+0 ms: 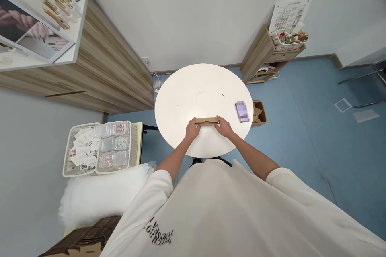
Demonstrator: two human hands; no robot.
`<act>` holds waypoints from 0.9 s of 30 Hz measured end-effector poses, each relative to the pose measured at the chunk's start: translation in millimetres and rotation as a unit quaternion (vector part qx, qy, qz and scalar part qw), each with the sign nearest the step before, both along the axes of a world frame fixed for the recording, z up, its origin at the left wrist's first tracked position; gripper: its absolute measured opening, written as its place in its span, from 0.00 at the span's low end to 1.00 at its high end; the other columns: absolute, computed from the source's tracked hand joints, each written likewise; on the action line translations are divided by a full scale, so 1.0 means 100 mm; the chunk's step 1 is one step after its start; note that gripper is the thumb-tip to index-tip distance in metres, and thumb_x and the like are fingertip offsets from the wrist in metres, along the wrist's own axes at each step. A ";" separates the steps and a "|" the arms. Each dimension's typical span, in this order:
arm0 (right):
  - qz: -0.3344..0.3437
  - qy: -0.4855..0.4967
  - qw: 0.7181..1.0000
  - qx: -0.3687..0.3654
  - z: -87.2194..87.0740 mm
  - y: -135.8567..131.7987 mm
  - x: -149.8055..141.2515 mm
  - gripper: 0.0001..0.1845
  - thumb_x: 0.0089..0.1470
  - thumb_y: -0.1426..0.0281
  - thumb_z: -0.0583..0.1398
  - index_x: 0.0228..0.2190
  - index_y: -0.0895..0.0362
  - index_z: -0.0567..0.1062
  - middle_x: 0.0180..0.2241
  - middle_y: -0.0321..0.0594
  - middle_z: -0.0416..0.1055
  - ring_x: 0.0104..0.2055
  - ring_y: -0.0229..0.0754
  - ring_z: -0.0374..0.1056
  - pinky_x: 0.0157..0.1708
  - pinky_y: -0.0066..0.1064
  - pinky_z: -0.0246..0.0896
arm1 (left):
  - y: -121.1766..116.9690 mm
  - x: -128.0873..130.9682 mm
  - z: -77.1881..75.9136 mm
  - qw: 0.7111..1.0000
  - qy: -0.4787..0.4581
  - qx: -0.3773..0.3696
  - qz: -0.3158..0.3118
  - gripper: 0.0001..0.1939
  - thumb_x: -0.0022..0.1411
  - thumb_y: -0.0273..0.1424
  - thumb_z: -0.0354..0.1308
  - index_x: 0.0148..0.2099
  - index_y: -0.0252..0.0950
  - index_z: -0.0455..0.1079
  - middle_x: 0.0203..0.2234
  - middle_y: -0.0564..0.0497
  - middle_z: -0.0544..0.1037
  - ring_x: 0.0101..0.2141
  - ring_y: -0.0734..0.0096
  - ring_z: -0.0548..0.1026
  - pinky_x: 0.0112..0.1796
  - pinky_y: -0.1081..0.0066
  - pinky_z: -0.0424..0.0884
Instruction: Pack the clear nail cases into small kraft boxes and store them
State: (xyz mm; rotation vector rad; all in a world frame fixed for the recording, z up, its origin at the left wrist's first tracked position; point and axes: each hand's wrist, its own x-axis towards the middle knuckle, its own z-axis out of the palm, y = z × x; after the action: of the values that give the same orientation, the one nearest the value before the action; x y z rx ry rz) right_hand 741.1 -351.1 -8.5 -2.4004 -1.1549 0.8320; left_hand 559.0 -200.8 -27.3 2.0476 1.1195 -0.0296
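Note:
A small flat brown cardboard box [206,120] is held between my two hands over the near part of the round white table [199,84]. My left hand [192,129] grips its left end, and my right hand [224,127] grips its right end. The fingers of both hands are closed on the box's ends, partly hidden behind it. One long narrow side of the box, with a small notch, faces me. On the table to the right of my right hand lies a purple phone-like object [242,111], blurred out.
A carton [263,112] with cardboard pieces stands on the floor right of the table. White baskets [130,144] with packets and clear cases sit at left, beside white wrapping [99,192]. A wooden cabinet [111,56] flanks the left; a small shelf [256,54] stands back right.

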 end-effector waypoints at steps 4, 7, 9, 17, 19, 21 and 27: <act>-0.019 -0.015 1.000 0.008 -0.07 0.06 0.03 0.29 0.65 0.64 0.52 0.65 0.55 0.59 0.53 0.47 0.71 0.51 0.47 0.68 0.49 0.37 0.61 | 0.09 0.09 -0.04 0.998 0.016 0.057 0.008 0.21 0.69 0.37 0.52 0.62 0.39 0.64 0.52 0.39 0.69 0.51 0.53 0.70 0.49 0.60 0.66; -0.025 -0.039 0.999 0.017 -0.09 0.11 0.04 0.27 0.66 0.66 0.51 0.64 0.55 0.60 0.50 0.46 0.71 0.47 0.46 0.69 0.47 0.36 0.62 | 0.14 0.15 -0.04 0.995 0.034 0.095 0.014 0.20 0.68 0.38 0.54 0.59 0.40 0.68 0.51 0.39 0.67 0.52 0.49 0.68 0.48 0.58 0.66; -0.018 -0.062 0.998 0.015 -0.09 0.14 0.05 0.26 0.66 0.66 0.51 0.63 0.55 0.62 0.48 0.46 0.71 0.47 0.47 0.68 0.46 0.36 0.61 | 0.16 0.19 -0.03 0.994 0.036 0.105 0.013 0.19 0.68 0.38 0.54 0.58 0.40 0.69 0.49 0.39 0.68 0.52 0.48 0.68 0.48 0.57 0.66; 0.012 -0.103 0.994 0.021 -0.08 0.23 0.10 0.20 0.63 0.70 0.54 0.56 0.57 0.69 0.45 0.48 0.67 0.45 0.48 0.65 0.43 0.34 0.61 | 0.22 0.25 -0.03 0.998 -0.012 0.064 0.004 0.15 0.67 0.32 0.55 0.55 0.40 0.69 0.48 0.43 0.66 0.45 0.58 0.71 0.47 0.62 0.69; 0.008 -0.090 0.995 0.035 -0.08 0.25 0.10 0.19 0.63 0.72 0.53 0.54 0.57 0.70 0.44 0.46 0.66 0.43 0.46 0.65 0.43 0.34 0.61 | 0.24 0.25 -0.03 0.998 -0.016 0.057 0.001 0.14 0.67 0.32 0.56 0.55 0.39 0.69 0.48 0.44 0.66 0.44 0.59 0.72 0.47 0.63 0.70; 0.002 -0.080 0.996 0.042 -0.08 0.26 0.10 0.19 0.62 0.72 0.53 0.54 0.56 0.70 0.44 0.46 0.66 0.42 0.46 0.65 0.43 0.34 0.62 | 0.25 0.25 -0.04 0.998 -0.022 0.056 -0.004 0.14 0.67 0.31 0.56 0.54 0.39 0.69 0.47 0.44 0.66 0.43 0.60 0.72 0.46 0.63 0.70; 0.006 -0.055 0.997 0.045 -0.07 0.24 0.13 0.21 0.63 0.72 0.51 0.55 0.56 0.70 0.45 0.46 0.65 0.42 0.46 0.65 0.45 0.35 0.64 | 0.27 0.22 0.04 0.997 -0.027 0.062 -0.025 0.15 0.68 0.27 0.51 0.54 0.40 0.70 0.47 0.44 0.66 0.41 0.61 0.72 0.45 0.63 0.71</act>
State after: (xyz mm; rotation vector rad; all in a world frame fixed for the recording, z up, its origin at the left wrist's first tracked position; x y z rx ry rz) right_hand 754.3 -327.1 -15.1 -2.3935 -1.2221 0.6432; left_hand 581.1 -173.5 -23.7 2.1740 1.0593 0.0723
